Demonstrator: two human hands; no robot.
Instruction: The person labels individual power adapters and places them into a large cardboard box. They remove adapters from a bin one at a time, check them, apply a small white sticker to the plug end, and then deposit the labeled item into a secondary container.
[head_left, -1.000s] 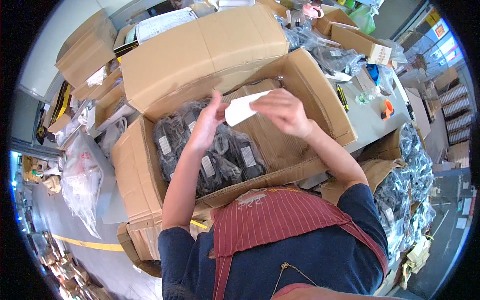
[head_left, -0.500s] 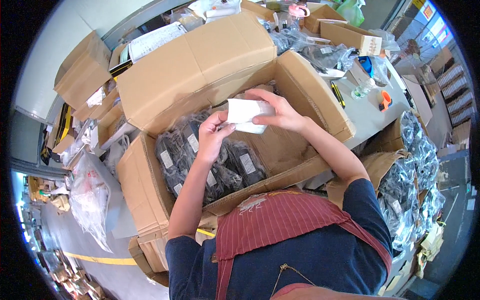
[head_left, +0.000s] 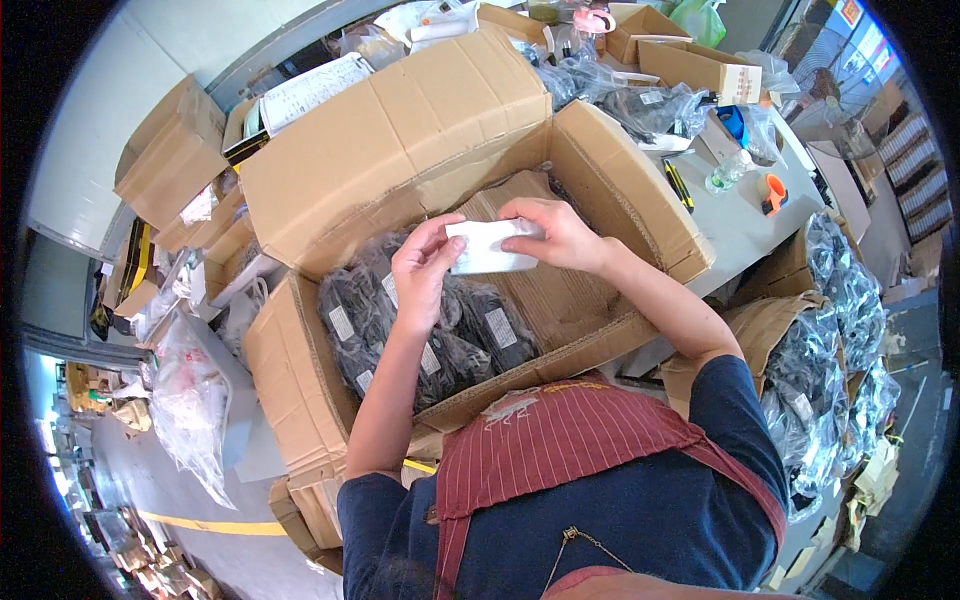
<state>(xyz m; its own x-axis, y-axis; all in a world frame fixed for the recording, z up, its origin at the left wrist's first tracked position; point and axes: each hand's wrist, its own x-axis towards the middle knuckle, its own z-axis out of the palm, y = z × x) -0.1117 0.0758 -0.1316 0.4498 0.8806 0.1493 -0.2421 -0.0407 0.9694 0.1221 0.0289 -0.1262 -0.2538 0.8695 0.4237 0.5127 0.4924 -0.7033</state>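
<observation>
Between my two hands is a small stack of white paper slips (head_left: pixel 490 250), held above an open cardboard box (head_left: pixel 610 345). My left hand (head_left: pixel 428 268) pinches the left end with thumb and fingers. The right end is gripped by my right hand (head_left: pixel 560 235), its thumb lying across the top. Below, in the left part of the box, several dark items in clear plastic bags (head_left: pixel 400 345) lie packed together, with white labels on them. A flat cardboard sheet (head_left: pixel 555 300) covers the right part. What is under that sheet is hidden.
The box's flaps stand out, the large far flap (head_left: pixel 400 140) upright. Bagged dark goods (head_left: pixel 830 390) fill boxes on the right. An orange tape dispenser (head_left: pixel 772 192), a clear bottle (head_left: pixel 728 172) and a yellow-black cutter (head_left: pixel 680 186) lie on the grey table. A plastic-lined bin (head_left: pixel 190 400) stands left.
The white slips have turned more level and come together into a flatter stack. My left hand's fingers have moved up round its left end. The right hand has shifted slightly.
</observation>
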